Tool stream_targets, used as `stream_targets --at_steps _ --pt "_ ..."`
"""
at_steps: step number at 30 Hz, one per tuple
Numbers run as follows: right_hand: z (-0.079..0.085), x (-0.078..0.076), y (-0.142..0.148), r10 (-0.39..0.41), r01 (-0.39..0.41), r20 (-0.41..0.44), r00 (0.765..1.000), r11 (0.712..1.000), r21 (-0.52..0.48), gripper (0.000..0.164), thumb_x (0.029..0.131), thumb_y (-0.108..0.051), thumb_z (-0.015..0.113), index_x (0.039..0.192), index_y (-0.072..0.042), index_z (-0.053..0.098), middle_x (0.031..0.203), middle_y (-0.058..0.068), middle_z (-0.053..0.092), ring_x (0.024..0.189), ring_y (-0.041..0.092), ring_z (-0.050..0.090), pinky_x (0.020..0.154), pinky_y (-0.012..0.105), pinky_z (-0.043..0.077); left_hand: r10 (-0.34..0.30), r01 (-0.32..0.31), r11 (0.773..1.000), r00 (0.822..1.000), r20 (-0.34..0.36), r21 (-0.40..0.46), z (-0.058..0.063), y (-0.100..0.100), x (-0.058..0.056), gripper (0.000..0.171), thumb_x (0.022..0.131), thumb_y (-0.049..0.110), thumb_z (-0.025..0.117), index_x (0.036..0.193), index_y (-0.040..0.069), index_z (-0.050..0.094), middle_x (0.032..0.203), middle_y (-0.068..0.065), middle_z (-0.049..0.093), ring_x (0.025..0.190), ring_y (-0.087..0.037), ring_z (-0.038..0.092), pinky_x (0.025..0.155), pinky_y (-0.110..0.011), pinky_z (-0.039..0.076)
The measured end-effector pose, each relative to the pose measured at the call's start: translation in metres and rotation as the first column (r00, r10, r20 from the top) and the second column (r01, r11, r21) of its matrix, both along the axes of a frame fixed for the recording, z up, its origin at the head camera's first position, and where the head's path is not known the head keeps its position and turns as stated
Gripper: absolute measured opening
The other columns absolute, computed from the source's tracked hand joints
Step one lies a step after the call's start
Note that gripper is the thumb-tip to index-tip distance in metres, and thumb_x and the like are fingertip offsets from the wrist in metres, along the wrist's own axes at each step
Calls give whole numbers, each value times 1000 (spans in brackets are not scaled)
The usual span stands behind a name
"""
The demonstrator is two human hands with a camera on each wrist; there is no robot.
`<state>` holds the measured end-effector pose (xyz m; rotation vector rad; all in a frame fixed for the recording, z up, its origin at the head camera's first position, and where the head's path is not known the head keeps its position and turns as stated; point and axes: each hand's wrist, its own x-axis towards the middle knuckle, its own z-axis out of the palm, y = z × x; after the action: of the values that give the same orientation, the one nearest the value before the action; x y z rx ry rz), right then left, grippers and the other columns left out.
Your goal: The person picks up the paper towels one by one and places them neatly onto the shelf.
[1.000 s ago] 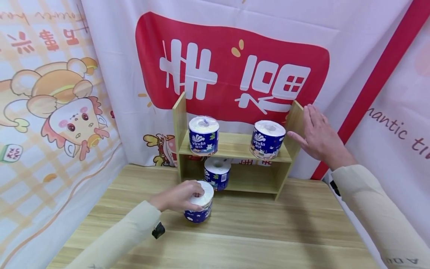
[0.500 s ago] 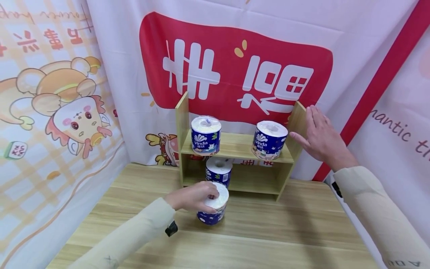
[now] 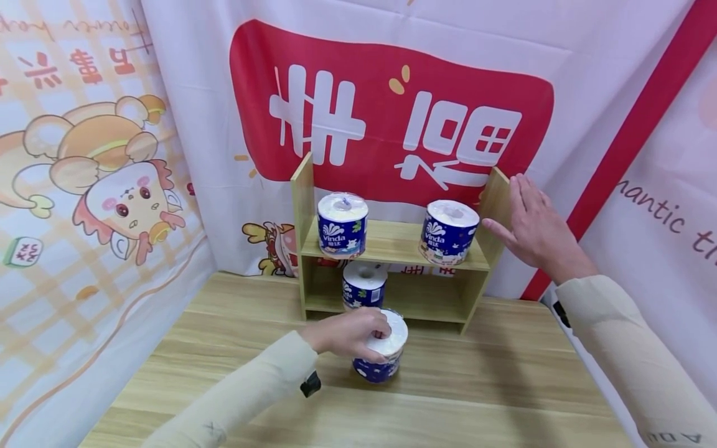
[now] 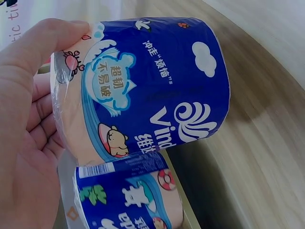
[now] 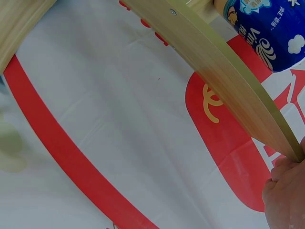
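My left hand (image 3: 355, 334) grips a blue-and-white toilet paper roll (image 3: 381, 367) from above, thumb on its near side and fingertips at the top by the core hole. The left wrist view shows the thumb along the edge of this wrapped roll (image 4: 157, 86). Just behind it, a second toilet paper roll (image 3: 364, 289) stands on the lower level of a small wooden shelf (image 3: 392, 241). With its fingers straight, my right hand (image 3: 534, 230) rests at the right side panel (image 5: 238, 86) of the shelf; contact is partly hidden in the right wrist view.
Two more toilet paper rolls stand on the upper level, a left roll (image 3: 343, 227) and a right roll (image 3: 450, 231). A printed cloth (image 3: 392, 37) hangs behind the shelf. The wooden table (image 3: 448, 404) extends in front of it.
My left hand has moved to the right with the toilet paper roll, across the front of the roll on the lower level. My right hand has stayed at the side panel.
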<state>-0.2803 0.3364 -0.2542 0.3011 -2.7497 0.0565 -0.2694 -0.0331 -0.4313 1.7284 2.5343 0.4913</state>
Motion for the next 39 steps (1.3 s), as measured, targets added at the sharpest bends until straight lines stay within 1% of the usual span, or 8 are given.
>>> stream_targets --at_steps 4,8,11,17,25,28,33,39 --pt "0 0 0 3 -3 -2 1000 1000 5 109 100 -65 52 169 -7 -9 178 22 -2 165 47 2 130 70 16 -17 17 1000 1000 -7 0 3 10 -1 28 90 34 82 88 16 61 84 6 49 83 -6 43 75 -17 32" --pt "0 -1 0 2 -2 0 1000 1000 3 109 100 -65 52 169 -7 -9 178 22 -2 164 47 2 130 70 16 -17 17 1000 1000 -12 -12 6 19 -2 28 90 34 81 88 15 61 84 5 49 83 -7 43 75 -17 31" --pt "1 0 -1 3 -3 1 1000 1000 2 109 100 -65 52 169 -7 -9 178 22 -2 164 47 3 129 70 16 -7 7 1000 1000 -1 -16 7 25 -3 27 90 34 82 90 15 62 86 5 52 84 -7 44 76 -17 33" --pt "1 0 -1 4 -4 4 1000 1000 -1 109 100 -66 51 169 -8 -9 178 22 -2 164 47 3 129 71 18 11 -10 1000 1000 15 -14 11 30 -7 24 92 33 81 97 14 68 90 5 58 87 -8 48 76 -18 37" --pt "2 0 -1 -1 1 10 1000 1000 -2 109 100 -66 52 169 -8 -9 178 22 0 164 47 3 128 72 19 38 -37 999 999 25 -30 15 36 -12 24 93 34 81 97 15 67 91 5 58 89 -10 48 78 -20 38" --pt "2 0 -1 1 -1 15 1000 1000 -6 109 99 -67 52 169 -9 -10 178 21 -1 165 47 3 127 72 19 40 -39 999 999 19 -29 15 39 -15 24 93 35 81 96 16 66 91 6 57 89 -9 47 80 -22 38" --pt "2 0 -1 4 -4 15 1000 1000 -5 109 100 -66 52 169 -9 -10 178 21 -1 165 46 3 128 71 19 24 -24 1000 1000 -1 -18 14 43 -22 26 94 35 80 92 15 63 88 5 53 88 -10 45 82 -24 35" --pt "2 1 0 -7 7 15 1000 1000 0 109 100 -66 52 169 -9 -10 179 20 -2 165 46 3 128 71 19 35 -35 999 999 9 -17 17 49 -29 26 94 33 81 93 14 63 89 4 52 88 -11 45 79 -24 33"
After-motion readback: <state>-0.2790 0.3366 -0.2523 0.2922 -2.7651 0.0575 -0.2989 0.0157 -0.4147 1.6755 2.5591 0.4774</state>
